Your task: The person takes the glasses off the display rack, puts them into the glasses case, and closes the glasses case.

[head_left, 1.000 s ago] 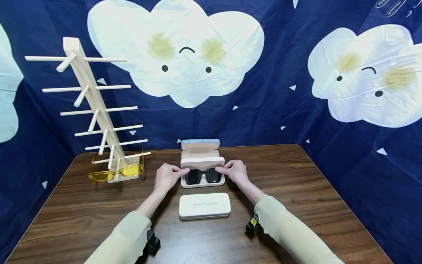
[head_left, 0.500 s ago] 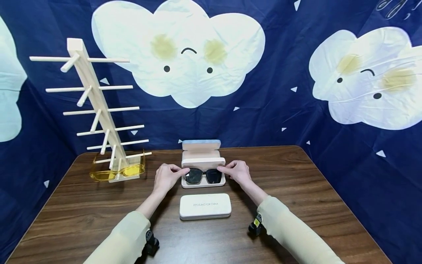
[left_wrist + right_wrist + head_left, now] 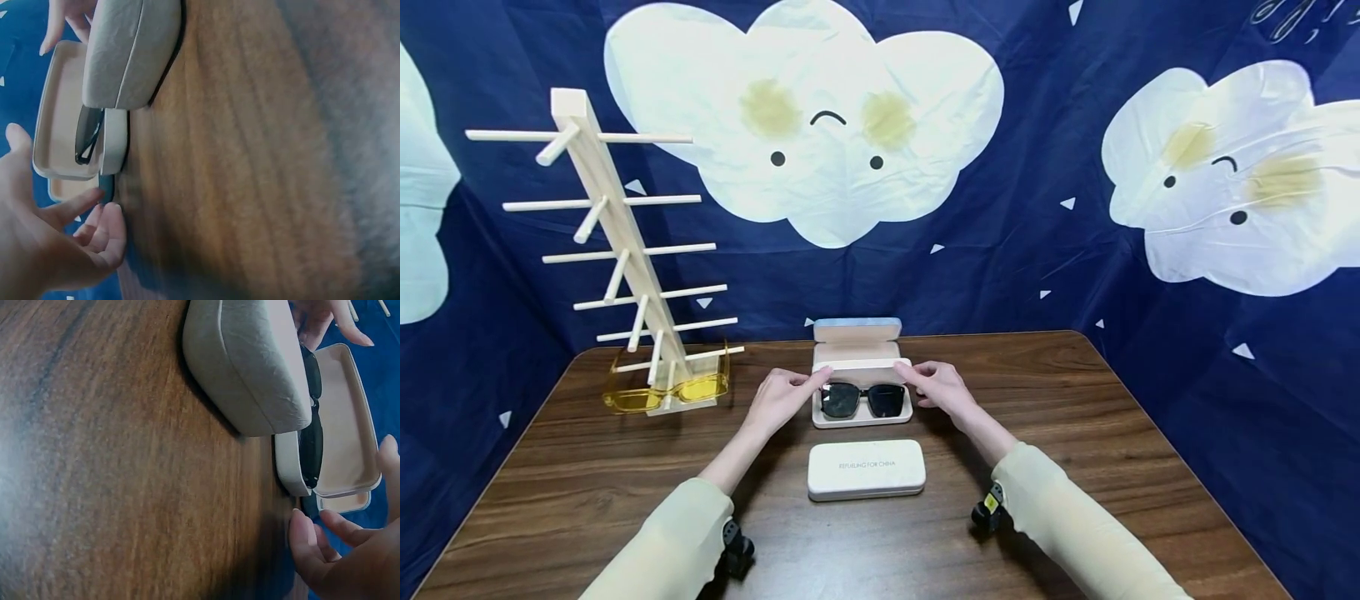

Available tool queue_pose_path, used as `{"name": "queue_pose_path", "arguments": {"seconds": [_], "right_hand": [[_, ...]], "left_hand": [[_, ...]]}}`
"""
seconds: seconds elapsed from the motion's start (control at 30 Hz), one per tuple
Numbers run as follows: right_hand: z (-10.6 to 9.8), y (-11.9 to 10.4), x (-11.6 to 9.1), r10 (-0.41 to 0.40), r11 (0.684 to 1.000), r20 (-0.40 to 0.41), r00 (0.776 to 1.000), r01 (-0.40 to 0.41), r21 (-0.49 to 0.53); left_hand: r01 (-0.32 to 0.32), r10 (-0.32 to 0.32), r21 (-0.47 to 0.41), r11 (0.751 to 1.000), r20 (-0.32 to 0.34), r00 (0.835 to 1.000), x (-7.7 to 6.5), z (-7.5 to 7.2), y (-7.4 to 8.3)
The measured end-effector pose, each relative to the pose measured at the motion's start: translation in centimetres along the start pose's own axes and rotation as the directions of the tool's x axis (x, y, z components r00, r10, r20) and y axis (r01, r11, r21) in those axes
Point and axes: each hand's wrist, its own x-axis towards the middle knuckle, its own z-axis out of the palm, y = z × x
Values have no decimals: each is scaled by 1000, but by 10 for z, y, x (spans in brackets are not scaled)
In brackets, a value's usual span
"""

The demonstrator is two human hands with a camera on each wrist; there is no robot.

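Note:
Dark-lensed sunglasses (image 3: 841,401) lie in an open white glasses case (image 3: 863,422), whose raised lid (image 3: 57,112) stands behind them. My left hand (image 3: 778,400) is at the case's left side. In the left wrist view its thumb is stretched up beside the lid, and the fingers are loosely bent near the hinge end. On the other side, my right hand (image 3: 942,389) has its thumb near the lid's right corner; the right wrist view shows its fingers (image 3: 304,537) relaxed and holding nothing. In front lies a closed white glasses case (image 3: 867,469) with printed lettering.
Behind stands another open case (image 3: 856,330) with a light blue outside. A wooden peg rack (image 3: 617,225) rises at the left, yellow glasses (image 3: 703,387) hanging low on it. The wooden table (image 3: 1120,467) meets a blue cloud-patterned cloth (image 3: 1037,167) at the back.
Both thumbs have left the outer ends of the sunglasses and moved up to the lid's corners. The sunglasses stay lying in the case.

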Motion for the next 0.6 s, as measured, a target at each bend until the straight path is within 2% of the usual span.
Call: {"name": "queue_pose_path", "arguments": {"seconds": [0.23,0.6], "right_hand": [[-4,-5,0,38,999,52,998,-39,8],[-9,-10,8,82,996,123,989,-78,-31]], "left_hand": [[65,-63,-38,997,51,997,4,-3,5],[95,-92,-34,995,79,993,10,-5,7]]}}
